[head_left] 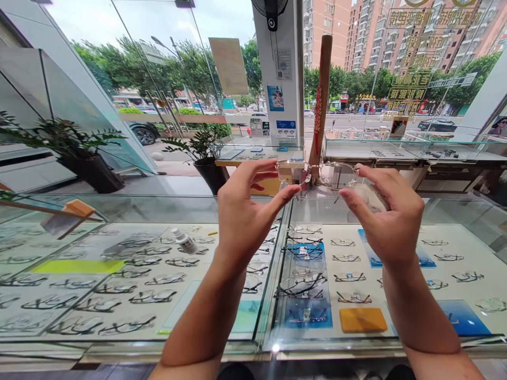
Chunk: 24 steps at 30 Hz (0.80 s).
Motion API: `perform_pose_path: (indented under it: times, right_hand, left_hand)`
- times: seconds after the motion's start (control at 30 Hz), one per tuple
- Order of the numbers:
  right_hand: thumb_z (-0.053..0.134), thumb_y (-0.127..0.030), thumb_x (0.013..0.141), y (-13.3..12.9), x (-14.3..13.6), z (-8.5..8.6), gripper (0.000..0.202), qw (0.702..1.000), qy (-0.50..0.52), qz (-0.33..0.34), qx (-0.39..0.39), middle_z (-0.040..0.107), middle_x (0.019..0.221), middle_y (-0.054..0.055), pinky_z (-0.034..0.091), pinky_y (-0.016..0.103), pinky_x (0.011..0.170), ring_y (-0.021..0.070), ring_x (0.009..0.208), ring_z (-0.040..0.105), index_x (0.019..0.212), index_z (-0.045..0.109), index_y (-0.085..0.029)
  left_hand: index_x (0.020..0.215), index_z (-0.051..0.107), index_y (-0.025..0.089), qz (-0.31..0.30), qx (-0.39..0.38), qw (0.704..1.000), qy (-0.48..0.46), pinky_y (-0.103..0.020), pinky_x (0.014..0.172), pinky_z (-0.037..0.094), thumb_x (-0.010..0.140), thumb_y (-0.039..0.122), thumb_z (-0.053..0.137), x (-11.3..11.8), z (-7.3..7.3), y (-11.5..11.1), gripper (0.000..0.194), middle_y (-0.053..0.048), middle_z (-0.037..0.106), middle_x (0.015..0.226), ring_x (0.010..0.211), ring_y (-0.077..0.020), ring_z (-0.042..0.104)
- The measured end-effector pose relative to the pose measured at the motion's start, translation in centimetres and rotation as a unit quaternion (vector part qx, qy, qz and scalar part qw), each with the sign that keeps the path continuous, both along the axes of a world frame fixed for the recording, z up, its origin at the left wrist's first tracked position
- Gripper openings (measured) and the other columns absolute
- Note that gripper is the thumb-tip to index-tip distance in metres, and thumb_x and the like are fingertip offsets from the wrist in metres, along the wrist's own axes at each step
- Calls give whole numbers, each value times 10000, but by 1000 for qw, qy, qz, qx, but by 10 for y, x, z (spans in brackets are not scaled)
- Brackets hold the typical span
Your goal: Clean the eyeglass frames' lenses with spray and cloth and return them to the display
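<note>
A pair of eyeglasses [338, 174] with thin metal rims and clear lenses is held up in front of me, above the glass display counter. My left hand [253, 203] grips its left end near the hinge, fingertips on the frame and thumb lower down. My right hand [390, 214] pinches the opposite end in the same way. The temples seem to point back toward me, partly hidden by the thumbs. A pale, whitish patch shows beside my right palm; I cannot tell what it is. Both forearms reach over the counter.
Under the glass counter top [261, 316] lie rows of eyeglasses. On it are a small white bottle [184, 241], an orange-brown flat block [363, 320] and a tilted wooden-framed mirror [71, 217]. Beyond stand potted plants [206, 158], a wooden post [322, 95] and more display cases.
</note>
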State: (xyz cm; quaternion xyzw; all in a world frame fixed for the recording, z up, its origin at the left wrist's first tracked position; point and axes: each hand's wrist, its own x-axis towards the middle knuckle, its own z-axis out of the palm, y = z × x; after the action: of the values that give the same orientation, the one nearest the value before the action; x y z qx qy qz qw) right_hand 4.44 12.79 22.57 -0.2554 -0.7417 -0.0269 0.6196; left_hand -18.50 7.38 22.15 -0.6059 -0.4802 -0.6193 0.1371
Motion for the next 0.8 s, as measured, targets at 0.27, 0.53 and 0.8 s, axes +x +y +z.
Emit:
perform_pose_path:
  times: [0.27, 0.53, 0.8]
  right_hand:
    - [762, -467, 950, 0, -1, 0, 300, 1000, 2, 0, -12, 794, 1112, 71, 603, 493, 965, 281, 1043, 734, 1187, 792, -286]
    - [769, -438, 952, -3, -2, -2, 332, 1000, 13, -8, 19, 771, 1105, 81, 618, 495, 945, 288, 1057, 727, 1243, 774, -279]
    - [771, -380, 953, -7, -5, -4, 350, 999, 39, 8, 24, 730, 1181, 92, 611, 547, 998, 325, 1155, 701, 1295, 752, -310]
  left_hand:
    - [1190, 706, 261, 9, 2, 1000, -3, -354, 823, 636, 817, 602, 869, -1, 0, -1, 531, -80, 781, 1085, 1033, -248, 771]
    - [1169, 716, 241, -59, -51, 995, -56, -342, 843, 642, 792, 625, 875, -3, 2, 2, 562, -83, 788, 1124, 1026, -238, 777]
    - [1137, 704, 233, -90, -68, 991, -72, -355, 841, 651, 778, 623, 882, -2, 2, 5, 560, -90, 782, 1120, 1009, -238, 772]
